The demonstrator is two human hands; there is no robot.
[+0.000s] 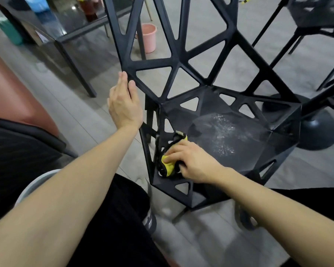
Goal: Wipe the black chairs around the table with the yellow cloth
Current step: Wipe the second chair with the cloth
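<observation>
Head view: the chair [210, 97] fills the middle of the frame, its open lattice back rising toward 12 o'clock and its seat lying from the centre toward 4 o'clock. The left hand [124, 105], at about 10 o'clock from the seat, lies with straight fingers flat against the left edge of the backrest, steadying it and gripping nothing. The right hand [189, 160] presses the bunched yellow cloth [169, 166] into the seat's near left corner, at about 7 o'clock of the seat, fingers curled over the wad.

A pale, speckled patch of residue [223, 132] sits on the seat toward 2 o'clock from the cloth, well apart from it and apparently unwiped. The likely slip is skipping that patch, or smearing it if the cloth stays balled up.

The corner has triangular cut-outs just beside the cloth; a loose fold could catch in one and drag free of the fingers.

The flat left palm gives only light bracing, so a hard push might skid the chair toward the table [66, 33] at 11 o'clock. A second chair [316, 20] at 1 o'clock is not being wiped.
</observation>
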